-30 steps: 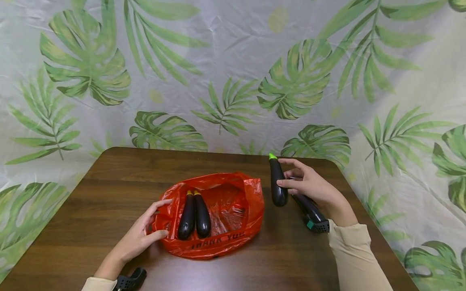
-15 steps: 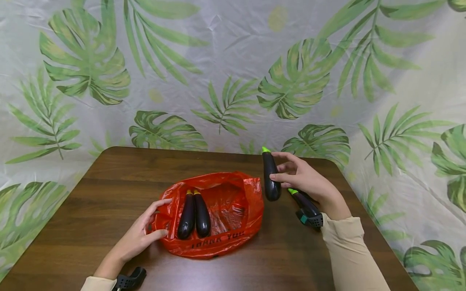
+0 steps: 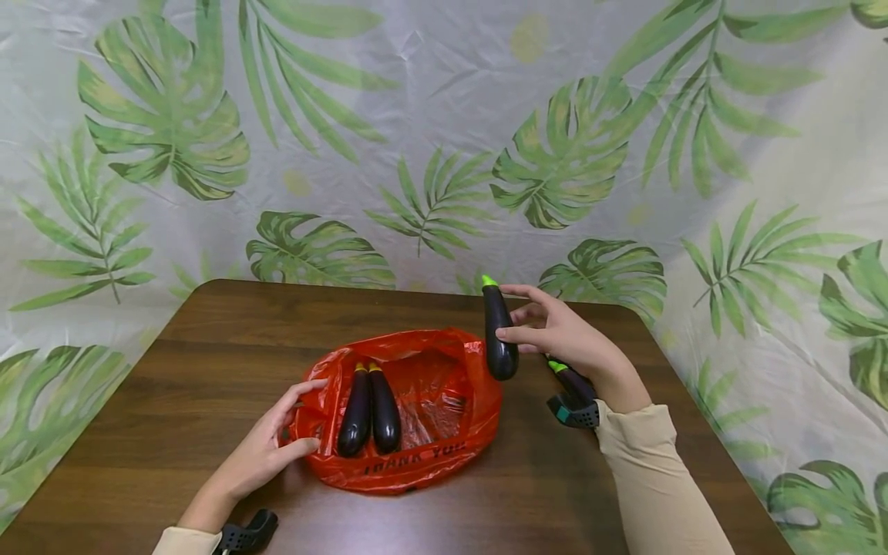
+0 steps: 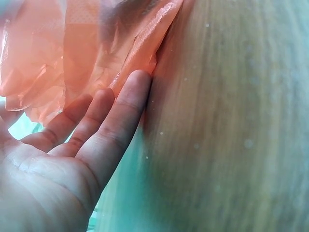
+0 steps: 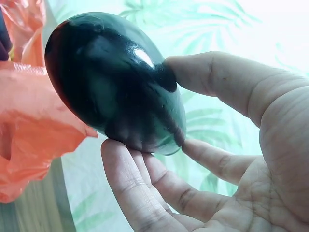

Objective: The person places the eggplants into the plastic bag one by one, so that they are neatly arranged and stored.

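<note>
Pinching one eggplant (image 3: 496, 320), the right hand (image 3: 562, 335) hovers. The relaxed left hand (image 3: 260, 456) touches one red bag (image 3: 481, 420) containing two eggplants (image 3: 355, 420).

The red bag (image 3: 483, 420) has room right of two eggplants (image 3: 386, 416).

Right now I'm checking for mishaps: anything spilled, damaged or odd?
Nothing stands out: two glossy dark-purple eggplants lie in the red plastic bag, the right hand holds another, and no spill or damage shows. One below that hand is partly hidden.
</note>
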A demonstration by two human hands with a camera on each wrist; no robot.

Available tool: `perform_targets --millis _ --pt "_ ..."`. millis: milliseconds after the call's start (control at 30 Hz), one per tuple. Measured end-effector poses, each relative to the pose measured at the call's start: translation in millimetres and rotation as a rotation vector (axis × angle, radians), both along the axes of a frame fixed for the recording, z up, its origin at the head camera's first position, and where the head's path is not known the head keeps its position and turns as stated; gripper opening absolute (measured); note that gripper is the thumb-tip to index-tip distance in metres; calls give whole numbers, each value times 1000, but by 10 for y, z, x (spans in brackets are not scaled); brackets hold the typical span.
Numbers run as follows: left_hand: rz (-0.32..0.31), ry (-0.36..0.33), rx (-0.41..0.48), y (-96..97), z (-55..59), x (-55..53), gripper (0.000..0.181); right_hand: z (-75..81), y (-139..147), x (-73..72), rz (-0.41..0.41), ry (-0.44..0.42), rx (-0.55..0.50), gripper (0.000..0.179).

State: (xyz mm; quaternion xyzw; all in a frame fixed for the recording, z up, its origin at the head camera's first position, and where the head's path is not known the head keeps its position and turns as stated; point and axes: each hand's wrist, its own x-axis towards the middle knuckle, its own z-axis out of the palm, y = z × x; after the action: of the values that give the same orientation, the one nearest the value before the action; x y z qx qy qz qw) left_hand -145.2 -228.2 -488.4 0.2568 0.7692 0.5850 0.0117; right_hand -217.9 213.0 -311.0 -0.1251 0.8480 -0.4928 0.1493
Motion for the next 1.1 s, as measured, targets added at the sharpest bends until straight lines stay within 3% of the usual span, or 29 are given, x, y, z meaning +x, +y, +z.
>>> perform_targets --millis 600,1100 --pt "1 -8 6 1 -11 -2 68 24 -339 -32 88 -8 14 74" --pt "-3 5 7 6 4 3 67 -52 -687 -16 177 9 135 71"
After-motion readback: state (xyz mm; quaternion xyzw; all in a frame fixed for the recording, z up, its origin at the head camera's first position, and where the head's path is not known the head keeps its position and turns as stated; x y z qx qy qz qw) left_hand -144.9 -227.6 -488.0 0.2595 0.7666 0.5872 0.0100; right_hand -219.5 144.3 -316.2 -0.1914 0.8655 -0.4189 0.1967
